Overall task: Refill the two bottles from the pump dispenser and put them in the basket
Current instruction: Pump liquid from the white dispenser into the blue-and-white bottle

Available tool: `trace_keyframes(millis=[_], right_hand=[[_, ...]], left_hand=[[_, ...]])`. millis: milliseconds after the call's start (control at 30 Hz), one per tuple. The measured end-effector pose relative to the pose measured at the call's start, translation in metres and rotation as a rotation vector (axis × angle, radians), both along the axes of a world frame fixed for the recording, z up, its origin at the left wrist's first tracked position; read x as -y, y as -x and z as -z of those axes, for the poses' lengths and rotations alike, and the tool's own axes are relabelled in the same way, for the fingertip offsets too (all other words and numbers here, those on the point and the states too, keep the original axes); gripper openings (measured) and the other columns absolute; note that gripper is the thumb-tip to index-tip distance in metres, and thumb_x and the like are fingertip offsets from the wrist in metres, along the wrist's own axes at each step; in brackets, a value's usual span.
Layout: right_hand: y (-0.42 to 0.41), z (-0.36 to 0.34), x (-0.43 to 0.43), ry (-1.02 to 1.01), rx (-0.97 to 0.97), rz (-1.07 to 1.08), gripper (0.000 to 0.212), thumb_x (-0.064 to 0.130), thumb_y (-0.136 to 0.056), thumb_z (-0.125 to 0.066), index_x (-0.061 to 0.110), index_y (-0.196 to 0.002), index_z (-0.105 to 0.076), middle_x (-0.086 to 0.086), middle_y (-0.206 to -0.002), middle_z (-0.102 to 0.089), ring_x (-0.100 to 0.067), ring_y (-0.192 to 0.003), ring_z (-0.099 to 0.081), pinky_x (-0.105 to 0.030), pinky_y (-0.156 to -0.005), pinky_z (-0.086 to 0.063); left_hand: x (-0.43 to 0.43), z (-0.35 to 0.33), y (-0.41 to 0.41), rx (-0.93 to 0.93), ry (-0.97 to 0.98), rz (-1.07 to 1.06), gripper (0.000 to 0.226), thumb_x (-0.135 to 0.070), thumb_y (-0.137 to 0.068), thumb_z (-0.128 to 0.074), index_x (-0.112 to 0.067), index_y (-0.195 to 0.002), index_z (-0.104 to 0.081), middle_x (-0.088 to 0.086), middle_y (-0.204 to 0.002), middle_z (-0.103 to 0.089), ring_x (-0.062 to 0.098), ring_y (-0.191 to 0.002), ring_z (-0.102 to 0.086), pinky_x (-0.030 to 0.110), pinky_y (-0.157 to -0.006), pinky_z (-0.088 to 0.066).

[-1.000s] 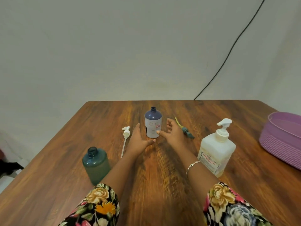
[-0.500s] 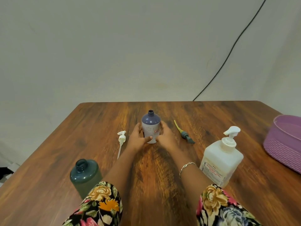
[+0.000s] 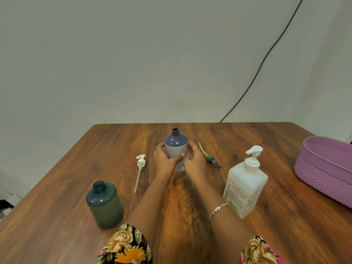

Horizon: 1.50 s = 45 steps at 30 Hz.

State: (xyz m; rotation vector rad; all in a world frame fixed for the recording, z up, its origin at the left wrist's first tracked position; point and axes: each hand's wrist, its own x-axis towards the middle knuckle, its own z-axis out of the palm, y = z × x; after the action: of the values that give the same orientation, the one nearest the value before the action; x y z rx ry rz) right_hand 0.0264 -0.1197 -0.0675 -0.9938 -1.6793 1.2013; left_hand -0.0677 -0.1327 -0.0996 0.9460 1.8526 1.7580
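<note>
Gripping the purple bottle (image 3: 176,147) from both sides, the left hand (image 3: 163,162) and right hand (image 3: 196,163) curled their fingers round it. It was upright, its neck uncapped.

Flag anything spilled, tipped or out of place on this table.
Nothing spilled or tipped. Two pump heads lie loose on the table: a white pump left of the purple bottle, a grey pump right of it. That bottle and the green bottle stand upright with open necks.

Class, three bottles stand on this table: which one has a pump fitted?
The white dispenser bottle on the right; the purple-topped bottle and the dark green bottle have bare, open necks.
</note>
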Motion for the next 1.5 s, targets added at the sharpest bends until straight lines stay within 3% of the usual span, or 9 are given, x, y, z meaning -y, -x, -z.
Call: trace_keyframes(millis=[267, 433, 600, 767, 900, 1000, 1100, 1300, 1500], right_hand=[[-0.036, -0.001, 0.036, -0.005, -0.013, 0.033, 0.048, 0.001, -0.092, -0.046, 0.020, -0.136, -0.043, 0.002, -0.132, -0.052, -0.013, -0.121, -0.049, -0.022, -0.094, -0.041], [-0.062, 0.008, 0.050, -0.047, -0.018, 0.052, 0.050, 0.007, -0.086, -0.055, 0.030, -0.130, -0.049, 0.010, -0.121, -0.059, -0.005, -0.110, -0.055, -0.032, -0.096, -0.048], [-0.093, 0.001, 0.061, -0.022, -0.143, 0.001, 0.041, -0.001, -0.089, -0.052, 0.013, -0.128, -0.050, 0.003, -0.119, -0.058, -0.008, -0.109, -0.055, -0.019, -0.089, -0.048], [-0.133, 0.001, 0.057, -0.152, -0.198, 0.291, 0.019, 0.001, -0.088, -0.057, 0.015, -0.100, -0.063, 0.007, -0.092, -0.063, -0.006, -0.088, -0.060, -0.008, -0.070, -0.046], [-0.165, -0.020, 0.043, -0.256, -0.204, 0.473, 0.015, 0.004, -0.084, -0.062, 0.019, -0.084, -0.065, 0.009, -0.082, -0.063, -0.008, -0.080, -0.060, -0.018, -0.068, -0.049], [-0.174, -0.044, 0.022, -0.204, -0.217, 0.541, 0.021, 0.004, -0.084, -0.062, 0.024, -0.078, -0.062, 0.009, -0.080, -0.062, -0.011, -0.082, -0.061, -0.025, -0.075, -0.050], [-0.181, -0.070, -0.003, -0.122, -0.090, 0.396, 0.012, 0.006, -0.084, -0.065, 0.017, -0.088, -0.067, 0.004, -0.087, -0.065, -0.015, -0.089, -0.062, -0.027, -0.081, -0.050], [-0.180, -0.100, -0.022, -0.398, 0.549, 0.123, 0.026, 0.006, -0.087, -0.059, 0.027, -0.097, -0.071, 0.004, -0.104, -0.069, -0.013, -0.095, -0.063, -0.030, -0.088, -0.051], [-0.174, -0.090, -0.005, -0.651, 0.659, 0.129, 0.028, 0.002, -0.087, -0.052, 0.009, -0.109, -0.069, -0.004, -0.112, -0.066, -0.020, -0.101, -0.059, -0.019, -0.077, -0.039]], left_hand=[[0.035, -0.012, -0.033, 0.040, -0.084, 0.011, 0.067, -0.012, -0.065, -0.083, -0.018, -0.112, -0.035, -0.002, -0.108, -0.050, 0.006, -0.090, -0.053, 0.019, -0.073, -0.047], [0.056, -0.017, -0.053, -0.062, -0.064, 0.033, 0.083, -0.043, -0.047, -0.085, -0.026, -0.120, -0.049, 0.002, -0.117, -0.055, 0.018, -0.104, -0.056, 0.042, -0.087, -0.052], [0.069, -0.024, -0.075, -0.049, -0.104, 0.117, 0.065, -0.018, -0.061, -0.085, -0.025, -0.114, -0.048, -0.005, -0.109, -0.056, 0.007, -0.094, -0.055, 0.021, -0.072, -0.048], [0.071, -0.028, -0.100, -0.063, -0.111, 0.195, 0.070, -0.016, -0.063, -0.083, -0.019, -0.122, -0.045, -0.008, -0.107, -0.053, 0.010, -0.095, -0.051, 0.014, -0.065, -0.041], [0.067, -0.029, -0.110, -0.130, -0.068, 0.219, 0.065, -0.019, -0.064, -0.083, -0.030, -0.111, -0.040, -0.017, -0.098, -0.049, 0.001, -0.085, -0.048, 0.014, -0.063, -0.038], [0.064, -0.029, -0.113, -0.170, -0.031, 0.256, 0.067, -0.018, -0.062, -0.084, -0.030, -0.113, -0.043, -0.008, -0.108, -0.052, 0.004, -0.088, -0.051, 0.017, -0.063, -0.041], [0.061, -0.028, -0.114, -0.215, 0.020, 0.275, 0.071, -0.022, -0.062, -0.084, -0.025, -0.121, -0.045, -0.003, -0.116, -0.052, 0.013, -0.096, -0.053, 0.020, -0.066, -0.045], [0.058, -0.032, -0.114, -0.258, 0.063, 0.294, 0.064, -0.025, -0.063, -0.083, -0.030, -0.114, -0.044, -0.001, -0.117, -0.051, 0.013, -0.097, -0.051, 0.022, -0.067, -0.043], [0.059, -0.035, -0.117, -0.268, 0.073, 0.300, 0.066, -0.024, -0.063, -0.083, -0.026, -0.118, -0.046, -0.001, -0.114, -0.053, 0.014, -0.095, -0.053, 0.024, -0.067, -0.044]])
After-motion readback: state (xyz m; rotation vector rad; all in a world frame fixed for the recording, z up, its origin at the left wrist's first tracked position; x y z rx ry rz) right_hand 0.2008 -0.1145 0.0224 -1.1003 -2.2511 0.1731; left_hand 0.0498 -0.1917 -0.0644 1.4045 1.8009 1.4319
